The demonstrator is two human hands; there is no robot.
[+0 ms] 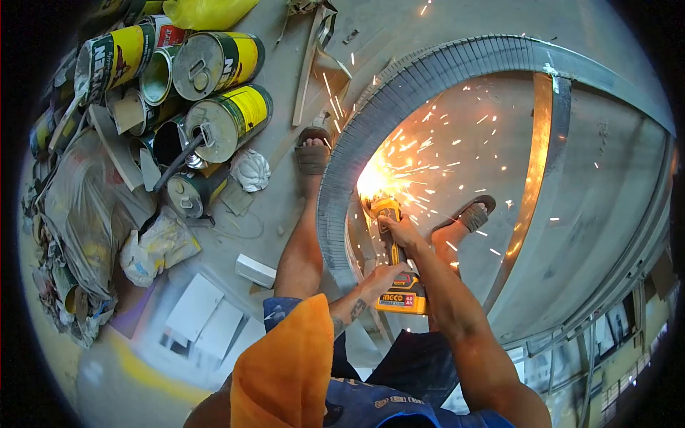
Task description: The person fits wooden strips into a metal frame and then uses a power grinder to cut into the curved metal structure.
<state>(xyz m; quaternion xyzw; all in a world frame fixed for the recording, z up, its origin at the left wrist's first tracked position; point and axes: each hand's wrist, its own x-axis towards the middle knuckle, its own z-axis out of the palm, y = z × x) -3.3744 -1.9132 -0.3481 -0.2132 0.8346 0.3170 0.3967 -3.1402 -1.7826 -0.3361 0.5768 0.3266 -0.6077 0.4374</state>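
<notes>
A yellow and black cordless angle grinder (402, 291) points away from me, its head against the inner side of a curved grey metal frame (335, 171). Bright sparks (382, 175) spray from the contact spot and hide the disc. My right hand (401, 234) is wrapped round the grinder's body near its head. Lower down, my left hand (382, 279) grips the rear of the body, just above the battery. Many narrow cuts or ribs run across the frame's curved band.
Paint cans (217, 64) and plastic bags (93, 207) are piled at the left. White sheets (196, 307) and a white block (255, 271) lie on the floor. Metal crossbars (540, 143) span the frame at the right. My sandalled feet stand on either side of the band.
</notes>
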